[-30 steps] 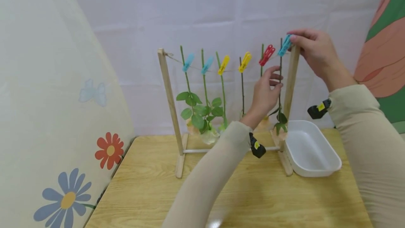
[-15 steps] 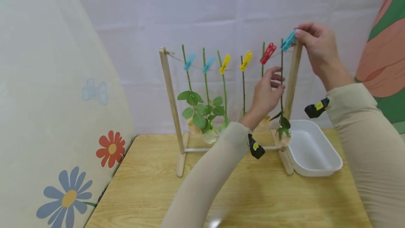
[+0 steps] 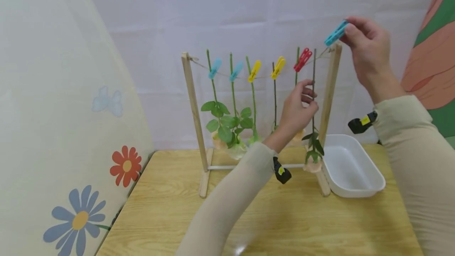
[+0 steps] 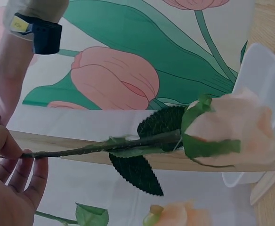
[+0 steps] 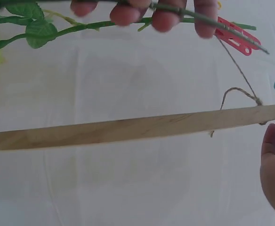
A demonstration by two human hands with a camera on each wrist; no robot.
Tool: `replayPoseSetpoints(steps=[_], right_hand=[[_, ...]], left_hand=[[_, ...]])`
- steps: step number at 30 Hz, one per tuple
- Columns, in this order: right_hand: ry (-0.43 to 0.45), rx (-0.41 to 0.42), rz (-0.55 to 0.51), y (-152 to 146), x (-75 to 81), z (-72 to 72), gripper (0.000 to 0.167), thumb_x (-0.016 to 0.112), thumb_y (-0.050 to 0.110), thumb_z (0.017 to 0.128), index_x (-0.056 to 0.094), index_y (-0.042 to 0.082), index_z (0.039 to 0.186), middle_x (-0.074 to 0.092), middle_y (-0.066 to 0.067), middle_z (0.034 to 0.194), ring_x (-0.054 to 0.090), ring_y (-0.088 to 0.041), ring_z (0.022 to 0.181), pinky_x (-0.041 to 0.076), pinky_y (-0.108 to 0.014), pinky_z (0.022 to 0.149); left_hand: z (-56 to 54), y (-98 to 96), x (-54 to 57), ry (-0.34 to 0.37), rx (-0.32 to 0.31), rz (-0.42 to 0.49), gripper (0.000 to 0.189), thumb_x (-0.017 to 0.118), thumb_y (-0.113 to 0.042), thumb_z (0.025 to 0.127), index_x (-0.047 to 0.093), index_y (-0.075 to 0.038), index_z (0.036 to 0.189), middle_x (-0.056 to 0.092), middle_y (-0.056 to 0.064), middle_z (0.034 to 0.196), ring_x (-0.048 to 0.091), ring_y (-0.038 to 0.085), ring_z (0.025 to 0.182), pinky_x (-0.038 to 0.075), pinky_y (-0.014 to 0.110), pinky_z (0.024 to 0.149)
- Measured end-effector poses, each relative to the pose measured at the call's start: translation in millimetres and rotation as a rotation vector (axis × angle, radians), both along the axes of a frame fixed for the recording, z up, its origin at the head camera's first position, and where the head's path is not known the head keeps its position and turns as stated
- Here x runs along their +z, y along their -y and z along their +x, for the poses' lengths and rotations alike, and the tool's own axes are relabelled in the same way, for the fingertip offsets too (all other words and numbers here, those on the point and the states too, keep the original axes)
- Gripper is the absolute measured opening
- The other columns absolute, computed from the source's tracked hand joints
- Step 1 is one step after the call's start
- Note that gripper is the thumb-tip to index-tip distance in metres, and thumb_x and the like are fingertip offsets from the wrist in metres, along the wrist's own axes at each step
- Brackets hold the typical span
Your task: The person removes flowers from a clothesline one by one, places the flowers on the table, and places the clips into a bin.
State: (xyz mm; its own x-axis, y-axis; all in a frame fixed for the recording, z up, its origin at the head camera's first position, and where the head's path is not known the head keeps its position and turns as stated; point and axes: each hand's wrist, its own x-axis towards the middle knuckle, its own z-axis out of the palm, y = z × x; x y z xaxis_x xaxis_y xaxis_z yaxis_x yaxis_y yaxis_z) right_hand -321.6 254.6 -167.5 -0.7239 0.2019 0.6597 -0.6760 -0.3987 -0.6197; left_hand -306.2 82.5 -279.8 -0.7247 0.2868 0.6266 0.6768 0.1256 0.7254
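Left hand (image 3: 298,104) is pinching 1 inverted rose (image 3: 313,164) by its stem, near the post (image 3: 328,98); right hand (image 3: 371,48) is pinching 1 blue clothespin (image 3: 335,33). Stem's unclipped: slackening fingers are probably risking a drop.

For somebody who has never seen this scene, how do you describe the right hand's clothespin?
On the table stands a wooden frame. Near its right post, the right hand pinches a blue clothespin. Only this one is off the string.
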Motion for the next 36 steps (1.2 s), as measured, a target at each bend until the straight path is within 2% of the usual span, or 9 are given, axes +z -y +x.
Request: replayPoseSetpoints(steps=[4,13,19,21,28,33,36], right_hand=[[-0.025,0.059,-0.051,-4.1,-3.5,3.0,0.022,0.071,-0.006,0.09,0.065,-0.014,0.11,0.066,-0.016,0.094,0.065,-0.023,0.087,0.057,-0.031,0.087],[-0.002,0.088,-0.094,-18.1,-13.4,15.8,0.027,0.07,-0.01,0.089,0.062,-0.016,0.114,0.064,-0.019,0.1,0.066,-0.027,0.087,0.059,-0.03,0.082],[-0.04,0.08,-0.025,-22.5,-23.7,21.8,0.025,0.069,-0.012,0.089,0.062,-0.019,0.112,0.067,-0.019,0.095,0.067,-0.026,0.085,0.06,-0.029,0.082],[-0.052,0.1,-0.018,-23.8,-27.3,22.8,0.024,0.067,-0.013,0.089,0.062,-0.019,0.112,0.068,-0.019,0.094,0.067,-0.026,0.085,0.061,-0.03,0.082],[-0.092,0.227,-0.047,-30.7,-38.8,24.1,0.018,0.057,-0.019,0.092,0.061,-0.019,0.109,0.068,-0.021,0.094,0.067,-0.027,0.085,0.061,-0.032,0.08],[-0.097,0.24,-0.057,-35.1,-48.3,25.0,0.018,0.057,-0.02,0.092,0.062,-0.02,0.109,0.069,-0.022,0.093,0.068,-0.028,0.083,0.061,-0.032,0.079],[-0.089,0.251,-0.069,-38.6,-54.1,25.9,0.017,0.055,-0.021,0.092,0.062,-0.021,0.107,0.07,-0.022,0.093,0.069,-0.029,0.082,0.061,-0.032,0.077]], left_hand=[[1.6,5.7,-3.0,-0.026,0.0,0.025,0.051,0.062,0.008,0.089,0.051,-0.003,0.138,0.067,0.013,0.106,0.062,0.008,0.084,0.054,0.015,0.066],[7.8,26.6,-9.5,-0.031,-0.039,-0.003,0.055,0.063,0.007,0.092,0.045,-0.002,0.143,0.066,0.014,0.109,0.065,0.015,0.088,0.056,0.018,0.07],[13.4,41.7,-12.8,-0.006,-0.107,-0.004,0.058,0.062,0.008,0.092,0.042,-0.003,0.146,0.064,0.015,0.109,0.064,0.013,0.089,0.06,0.024,0.072],[16.2,47.3,-12.8,-0.001,-0.122,-0.011,0.058,0.063,0.007,0.093,0.041,-0.003,0.146,0.064,0.016,0.11,0.065,0.014,0.089,0.061,0.025,0.073],[24.7,67.7,-14.1,-0.027,-0.144,-0.078,0.06,0.064,0.005,0.094,0.04,-0.006,0.147,0.062,0.02,0.112,0.068,0.023,0.093,0.061,0.024,0.073],[29.3,81.5,-17.0,-0.045,-0.162,-0.116,0.061,0.063,0.007,0.094,0.039,-0.004,0.149,0.062,0.021,0.112,0.067,0.025,0.092,0.061,0.025,0.072],[31.5,90.0,-18.8,-0.051,-0.152,-0.151,0.062,0.063,0.007,0.094,0.04,-0.006,0.149,0.062,0.019,0.111,0.067,0.024,0.092,0.061,0.025,0.072]])
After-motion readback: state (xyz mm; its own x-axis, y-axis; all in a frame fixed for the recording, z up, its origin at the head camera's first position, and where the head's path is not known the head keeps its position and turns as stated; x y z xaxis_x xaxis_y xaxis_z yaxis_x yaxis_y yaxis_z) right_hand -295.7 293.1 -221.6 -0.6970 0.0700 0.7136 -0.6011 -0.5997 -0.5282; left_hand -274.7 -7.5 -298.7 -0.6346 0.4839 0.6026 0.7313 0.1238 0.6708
